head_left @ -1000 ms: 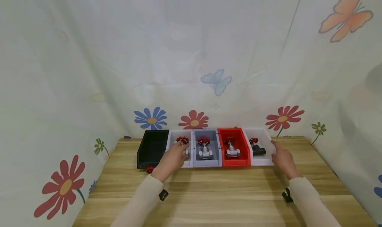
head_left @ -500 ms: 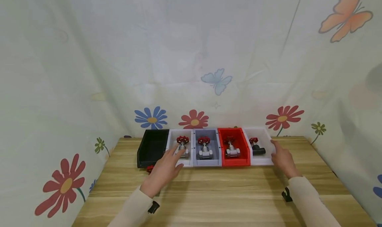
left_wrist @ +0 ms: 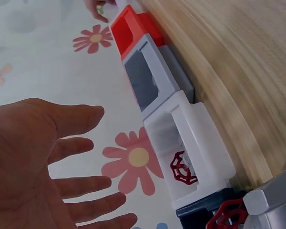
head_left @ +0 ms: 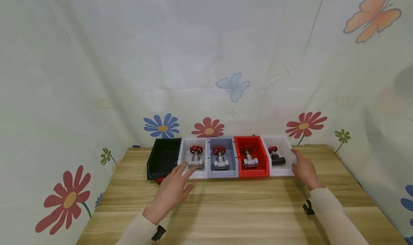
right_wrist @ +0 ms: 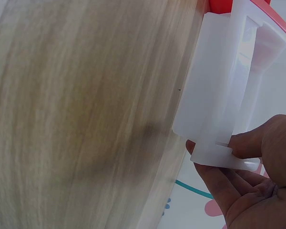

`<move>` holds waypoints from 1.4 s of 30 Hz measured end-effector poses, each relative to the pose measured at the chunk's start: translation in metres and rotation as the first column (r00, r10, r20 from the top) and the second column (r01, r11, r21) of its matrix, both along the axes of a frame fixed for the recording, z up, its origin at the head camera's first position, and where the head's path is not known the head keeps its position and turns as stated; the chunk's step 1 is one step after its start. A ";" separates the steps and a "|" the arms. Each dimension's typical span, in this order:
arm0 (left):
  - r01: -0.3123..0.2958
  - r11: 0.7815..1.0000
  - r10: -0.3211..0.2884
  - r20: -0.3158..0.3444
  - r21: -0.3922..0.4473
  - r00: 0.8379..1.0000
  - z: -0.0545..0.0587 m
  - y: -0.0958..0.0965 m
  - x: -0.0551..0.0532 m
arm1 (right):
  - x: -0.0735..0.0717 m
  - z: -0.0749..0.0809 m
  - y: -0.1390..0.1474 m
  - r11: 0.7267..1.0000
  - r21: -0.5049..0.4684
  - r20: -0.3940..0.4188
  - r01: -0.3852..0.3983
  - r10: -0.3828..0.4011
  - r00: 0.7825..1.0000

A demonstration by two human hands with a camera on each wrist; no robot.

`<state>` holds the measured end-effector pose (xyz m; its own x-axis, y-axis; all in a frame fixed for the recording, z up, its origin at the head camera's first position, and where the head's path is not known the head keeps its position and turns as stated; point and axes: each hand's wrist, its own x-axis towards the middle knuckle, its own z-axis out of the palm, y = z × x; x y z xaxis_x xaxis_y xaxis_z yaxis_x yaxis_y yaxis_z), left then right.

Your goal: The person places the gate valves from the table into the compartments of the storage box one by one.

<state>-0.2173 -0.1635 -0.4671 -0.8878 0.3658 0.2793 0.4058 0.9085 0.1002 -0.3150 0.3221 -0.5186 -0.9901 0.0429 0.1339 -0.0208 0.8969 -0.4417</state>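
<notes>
In the head view my left hand (head_left: 171, 193) hovers with fingers spread before the left white bin (head_left: 200, 173), holding nothing. Inside that bin stands a metal gate valve (head_left: 195, 161) with a red handwheel. Another valve lies on the table before the black bin (head_left: 165, 155); its red handwheel (left_wrist: 229, 213) and silver body (left_wrist: 274, 205) show in the left wrist view, but my hand mostly hides it in the head view. My right hand (head_left: 304, 170) pinches the side wall of the right white bin (right_wrist: 205, 86), thumb inside and fingers outside. A black-bodied valve (head_left: 278, 160) lies in it.
Between the white bins stand a grey bin (head_left: 222, 174) and a red bin (head_left: 255, 173), each with a red-wheeled metal valve. All bins form one row on the wooden table (head_left: 232, 209), close to a flowered curtain (head_left: 206, 58).
My left hand has drawn back from the valve in the left white bin, toward the near left, its fingers spreading. The right hand keeps its grip on the right white bin.
</notes>
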 end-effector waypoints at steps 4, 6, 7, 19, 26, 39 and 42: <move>-0.002 1.000 0.002 0.003 0.015 1.000 -0.003 -0.003 0.004 | -0.001 0.000 0.000 1.000 0.015 -0.010 0.007 -0.007 1.000; -0.003 1.000 0.003 0.002 0.020 1.000 -0.004 -0.004 0.006 | -0.002 0.000 0.000 1.000 0.020 -0.007 0.013 -0.013 1.000; -0.001 1.000 0.001 0.001 0.023 1.000 -0.005 -0.005 0.007 | -0.002 0.000 -0.001 1.000 0.020 -0.005 0.016 -0.016 1.000; -0.035 0.999 0.034 0.035 0.003 0.999 -0.018 -0.025 0.023 | 0.001 0.000 -0.004 1.000 0.009 0.005 0.013 -0.013 1.000; -0.069 0.997 0.067 0.067 0.022 0.996 -0.026 -0.040 0.033 | 0.000 0.000 -0.002 1.000 0.014 -0.018 0.010 -0.009 1.000; -0.090 0.996 0.086 0.129 0.027 0.988 -0.033 -0.055 0.045 | 0.001 0.002 -0.003 1.000 -0.007 0.023 0.014 -0.014 1.000; -0.105 0.993 0.098 0.149 0.046 0.984 -0.035 -0.056 0.046 | 0.002 0.002 -0.003 1.000 -0.009 0.028 0.016 -0.016 0.999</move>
